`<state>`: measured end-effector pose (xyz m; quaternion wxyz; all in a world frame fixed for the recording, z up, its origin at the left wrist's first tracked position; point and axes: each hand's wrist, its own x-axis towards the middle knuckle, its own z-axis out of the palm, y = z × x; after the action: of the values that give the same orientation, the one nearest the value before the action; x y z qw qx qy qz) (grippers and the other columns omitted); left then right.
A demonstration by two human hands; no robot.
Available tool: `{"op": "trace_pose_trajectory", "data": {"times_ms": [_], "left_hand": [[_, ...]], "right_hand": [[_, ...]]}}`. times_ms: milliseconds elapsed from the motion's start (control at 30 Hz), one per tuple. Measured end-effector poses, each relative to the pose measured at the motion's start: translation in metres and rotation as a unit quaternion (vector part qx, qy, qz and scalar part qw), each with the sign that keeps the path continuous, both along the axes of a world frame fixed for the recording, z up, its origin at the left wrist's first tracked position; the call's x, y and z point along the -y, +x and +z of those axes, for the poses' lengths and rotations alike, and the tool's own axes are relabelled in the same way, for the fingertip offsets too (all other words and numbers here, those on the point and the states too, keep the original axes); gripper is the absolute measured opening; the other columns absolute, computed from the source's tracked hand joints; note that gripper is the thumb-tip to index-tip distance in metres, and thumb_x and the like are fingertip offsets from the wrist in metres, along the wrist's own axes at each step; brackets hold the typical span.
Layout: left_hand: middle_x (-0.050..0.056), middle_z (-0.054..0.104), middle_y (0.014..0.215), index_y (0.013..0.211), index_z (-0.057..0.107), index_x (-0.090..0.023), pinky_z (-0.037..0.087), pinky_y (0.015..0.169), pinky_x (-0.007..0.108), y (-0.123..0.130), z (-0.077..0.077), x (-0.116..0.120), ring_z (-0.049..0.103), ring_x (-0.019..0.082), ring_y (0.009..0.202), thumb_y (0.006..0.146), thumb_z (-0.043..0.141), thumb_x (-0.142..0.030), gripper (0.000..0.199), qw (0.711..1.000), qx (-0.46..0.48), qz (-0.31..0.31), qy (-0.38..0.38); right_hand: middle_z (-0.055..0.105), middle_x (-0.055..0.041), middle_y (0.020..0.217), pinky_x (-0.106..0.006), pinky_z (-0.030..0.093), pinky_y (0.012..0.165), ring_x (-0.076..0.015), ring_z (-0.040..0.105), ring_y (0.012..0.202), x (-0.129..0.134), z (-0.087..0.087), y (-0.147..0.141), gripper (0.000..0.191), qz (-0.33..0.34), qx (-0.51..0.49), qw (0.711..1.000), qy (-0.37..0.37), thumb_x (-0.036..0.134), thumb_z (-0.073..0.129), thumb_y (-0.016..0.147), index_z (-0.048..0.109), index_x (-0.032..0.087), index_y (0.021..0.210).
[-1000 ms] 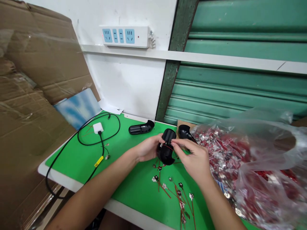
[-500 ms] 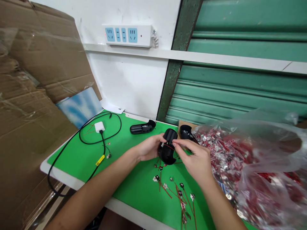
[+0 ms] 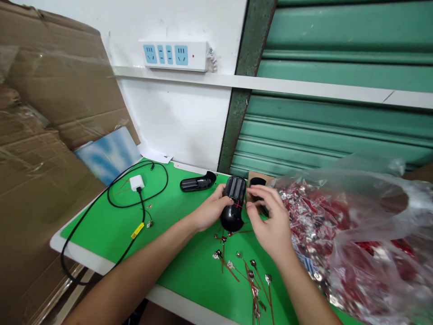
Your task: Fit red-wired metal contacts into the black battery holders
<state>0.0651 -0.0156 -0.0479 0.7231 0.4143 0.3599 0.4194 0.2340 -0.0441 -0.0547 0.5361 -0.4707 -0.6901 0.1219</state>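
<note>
My left hand (image 3: 214, 208) is wrapped round a black plastic housing (image 3: 232, 218) with a curved end and ribbed hollow, its thumb pressing near the middle. A thin red wire (image 3: 238, 204) crosses the housing there. Just to the right, my right hand (image 3: 270, 221) is apart from the housing, with thumb and fingers spread and nothing visible between them. Below the hands, several metal battery contacts (image 3: 251, 274) with red wires lie scattered on the green table top (image 3: 189, 275). Behind my right fingers is another black housing part (image 3: 257, 182), partly hidden.
Another black housing half (image 3: 198, 182) lies at the back. A clear plastic bag (image 3: 368, 216) full of contacts and red wires fills the right side. A black cable (image 3: 166, 178) with a white adapter (image 3: 136, 182) loops at left, beside a large cardboard box (image 3: 50, 135).
My right hand has let go of the red wire and drawn slightly away, its fingers parting. The left hand has turned the housing so its ribbed hollow faces up more, with the thumb now on its middle.
</note>
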Motion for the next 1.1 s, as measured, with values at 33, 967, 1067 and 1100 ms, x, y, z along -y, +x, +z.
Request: {"op": "trace_pose_trajectory", "data": {"times_ms": [33, 967, 1067, 1100], "left_hand": [[-0.003, 0.057, 0.093, 0.106, 0.051, -0.022, 0.041, 0.082, 0.025, 0.0, -0.001, 0.0, 0.052, 0.012, 0.086, 0.072, 0.062, -0.02, 0.036, 1.0, -0.007, 0.002, 0.018], [0.004, 0.053, 0.111, 0.118, 0.046, -0.021, 0.044, 0.103, 0.031, 0.009, -0.01, 0.012, 0.052, 0.02, 0.109, 0.094, 0.063, -0.037, 0.033, 0.961, -0.139, 0.058, 0.234], [0.005, 0.054, 0.112, 0.118, 0.044, -0.021, 0.045, 0.103, 0.031, 0.011, -0.012, 0.014, 0.053, 0.02, 0.109, 0.095, 0.059, -0.033, 0.03, 0.958, -0.141, 0.063, 0.244], [0.005, 0.054, 0.112, 0.118, 0.043, -0.021, 0.045, 0.103, 0.032, 0.012, -0.012, 0.014, 0.054, 0.02, 0.109, 0.095, 0.058, -0.031, 0.029, 0.957, -0.144, 0.064, 0.245]], "right_hand": [[0.07, -0.0127, 0.127, -0.035, 0.065, 0.079, -0.0233, 0.072, 0.109, -0.001, -0.003, -0.001, 0.03, -0.004, -0.022, 0.999, -0.025, 0.025, 0.063, 0.095, 0.07, 0.025, 0.124], [0.057, -0.0142, 0.155, -0.053, 0.05, 0.117, -0.0283, 0.058, 0.142, 0.007, -0.028, -0.03, 0.055, -0.001, -0.049, 0.997, -0.067, 0.03, 0.042, 0.107, 0.038, 0.028, 0.162], [0.058, -0.0149, 0.153, -0.051, 0.051, 0.116, -0.0284, 0.062, 0.136, 0.008, -0.028, -0.034, 0.055, -0.018, -0.056, 0.996, -0.072, 0.029, 0.044, 0.106, 0.04, 0.026, 0.161], [0.059, -0.0153, 0.152, -0.051, 0.052, 0.115, -0.0284, 0.063, 0.135, 0.008, -0.029, -0.035, 0.055, -0.022, -0.059, 0.995, -0.073, 0.029, 0.044, 0.106, 0.041, 0.025, 0.161]]}}
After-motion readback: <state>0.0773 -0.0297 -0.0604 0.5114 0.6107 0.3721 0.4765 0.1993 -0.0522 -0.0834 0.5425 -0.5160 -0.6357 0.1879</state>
